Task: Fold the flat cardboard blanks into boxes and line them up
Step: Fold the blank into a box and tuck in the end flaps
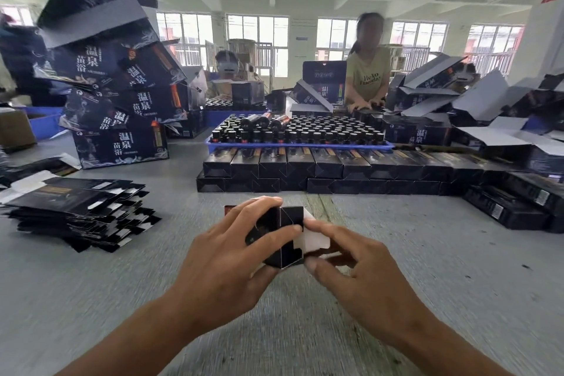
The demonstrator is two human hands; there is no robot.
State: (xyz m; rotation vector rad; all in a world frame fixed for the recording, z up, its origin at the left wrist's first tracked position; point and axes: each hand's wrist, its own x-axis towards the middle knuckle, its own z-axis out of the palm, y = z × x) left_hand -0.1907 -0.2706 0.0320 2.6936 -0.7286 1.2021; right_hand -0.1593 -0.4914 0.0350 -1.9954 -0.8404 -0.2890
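A small black cardboard box [283,236] is held end-on over the grey table, its white inner flap sticking out to the right. My left hand [232,253] grips the box body, fingers curled over its top and thumb across the front. My right hand [348,265] pinches the white flap between thumb and fingers. A stack of flat black blanks [79,207] lies on the table to the left. Folded black boxes [335,171] stand lined up in two tiers ahead.
A blue tray [299,146] full of dark bottles sits behind the box rows. Tall piles of large dark cartons [119,101] rise at the left, loose cartons [488,113] at the right. Two people work across the table. More boxes [512,201] lie at right.
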